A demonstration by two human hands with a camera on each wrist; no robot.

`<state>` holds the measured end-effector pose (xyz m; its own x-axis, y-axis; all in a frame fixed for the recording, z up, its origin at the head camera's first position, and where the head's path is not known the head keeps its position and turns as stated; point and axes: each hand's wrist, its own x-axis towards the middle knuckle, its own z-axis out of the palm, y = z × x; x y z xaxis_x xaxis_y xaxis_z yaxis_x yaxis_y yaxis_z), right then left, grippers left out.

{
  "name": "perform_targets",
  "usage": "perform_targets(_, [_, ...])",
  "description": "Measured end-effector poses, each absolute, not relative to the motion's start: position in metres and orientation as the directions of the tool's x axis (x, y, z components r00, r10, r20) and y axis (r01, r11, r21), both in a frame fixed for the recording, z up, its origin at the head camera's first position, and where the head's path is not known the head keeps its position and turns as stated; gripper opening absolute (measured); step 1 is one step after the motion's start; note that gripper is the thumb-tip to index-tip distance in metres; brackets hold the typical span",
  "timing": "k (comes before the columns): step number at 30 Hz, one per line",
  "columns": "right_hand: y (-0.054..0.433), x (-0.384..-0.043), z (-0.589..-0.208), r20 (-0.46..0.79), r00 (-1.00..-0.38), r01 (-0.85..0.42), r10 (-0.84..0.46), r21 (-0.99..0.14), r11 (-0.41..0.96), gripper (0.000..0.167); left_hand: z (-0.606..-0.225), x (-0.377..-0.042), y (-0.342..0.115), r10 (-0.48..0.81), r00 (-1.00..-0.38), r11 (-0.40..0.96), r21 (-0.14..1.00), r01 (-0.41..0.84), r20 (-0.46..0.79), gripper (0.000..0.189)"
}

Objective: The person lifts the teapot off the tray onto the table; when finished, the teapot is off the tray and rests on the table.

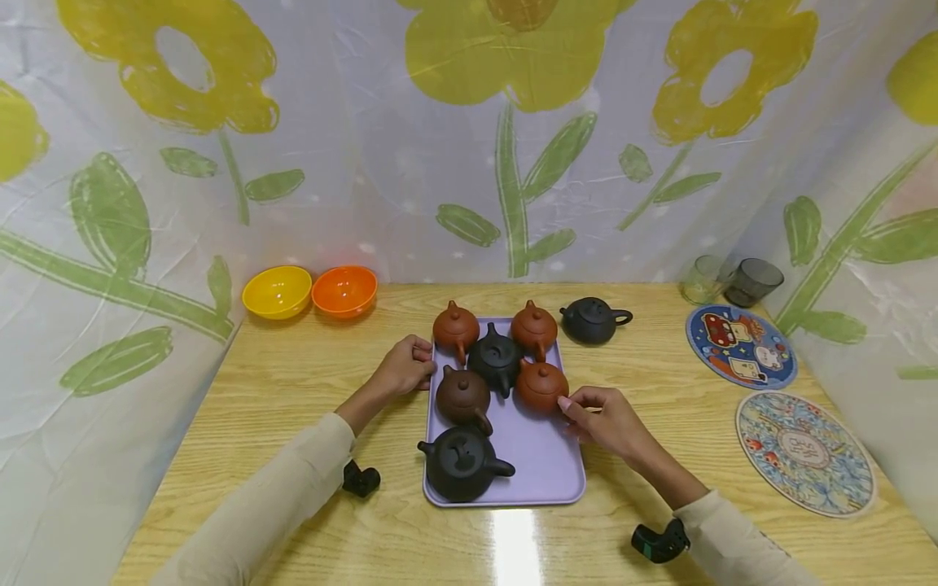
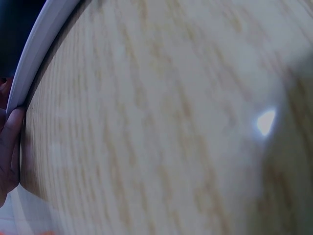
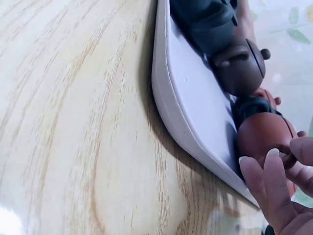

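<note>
A lilac tray (image 1: 535, 464) holds several teapots. My right hand (image 1: 602, 417) pinches the handle of an orange-brown teapot (image 1: 541, 387) at the tray's right side; in the right wrist view, thumb and fingers (image 3: 275, 178) meet at that handle. At the left rim, my left hand (image 1: 405, 366) grips the tray edge with bent fingers. Also on the tray are two more orange-brown teapots (image 1: 456, 327) at the back, a black teapot (image 1: 494, 360) between them, a dark brown teapot (image 1: 462, 395), and a larger black teapot (image 1: 460, 464) at the front left.
Behind the tray's right corner stands another black teapot (image 1: 590, 320). Yellow (image 1: 278, 292) and orange (image 1: 345, 291) bowls sit at the back left. Two glasses (image 1: 752, 282) and two round mats (image 1: 804, 452) lie to the right. A flowered curtain (image 1: 381, 146) borders the table.
</note>
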<state>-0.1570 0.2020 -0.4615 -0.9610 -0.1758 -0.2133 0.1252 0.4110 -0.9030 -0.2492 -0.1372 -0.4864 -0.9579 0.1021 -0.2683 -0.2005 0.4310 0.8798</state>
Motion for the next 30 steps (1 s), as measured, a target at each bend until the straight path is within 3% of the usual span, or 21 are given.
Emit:
perform_targets(12, [0.208,-0.159,-0.462,-0.258,-0.954,0.188,-0.15,-0.909,0.373,0.031,-0.486,-0.249,-0.136,0.11,-0.958,0.433,0.88,-0.194,-0.265,0.034])
perform_targets(30, [0.229,-0.166,-0.446,-0.263,-0.935,0.171,-0.239,-0.923,0.345,0.038,-0.485,-0.248,-0.136,0.092,-0.958,0.436,0.876,-0.207,-0.272,0.033])
